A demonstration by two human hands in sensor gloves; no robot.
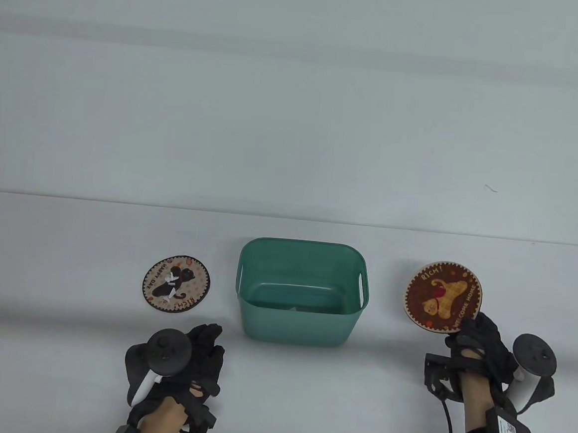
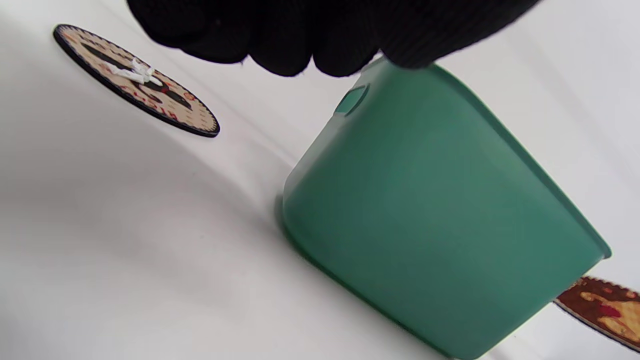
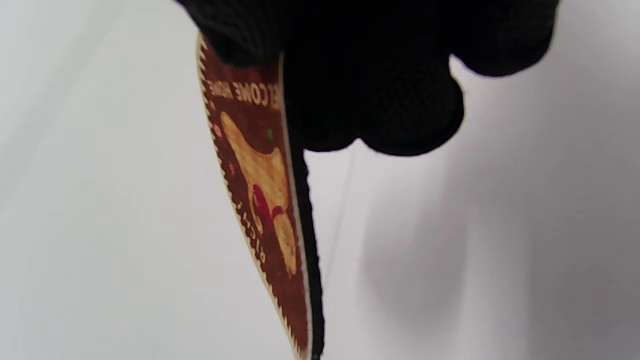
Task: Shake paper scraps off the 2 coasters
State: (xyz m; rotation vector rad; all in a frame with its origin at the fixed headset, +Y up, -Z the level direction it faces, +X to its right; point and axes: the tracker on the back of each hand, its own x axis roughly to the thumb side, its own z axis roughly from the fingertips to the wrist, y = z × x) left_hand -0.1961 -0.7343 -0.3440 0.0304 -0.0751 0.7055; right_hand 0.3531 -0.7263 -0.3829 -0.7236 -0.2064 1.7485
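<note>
The right hand, in a black knit glove, pinches the near rim of the round brown coaster, thumb on its printed face and the other fingers curled behind its black backing; the thin disc has a scalloped cream border and looks lifted and tilted, its bare face turned toward the camera above. Left of those fingers stands the green bin, smooth matte plastic, a rounded rectangle with slot handles; something pale lies on its floor, too small to make out. The left hand rests on the white table with its fingers loosely bent and holding nothing. Just beyond its fingertips the beige coaster lies flat, a twisted white paper scrap on its middle.
</note>
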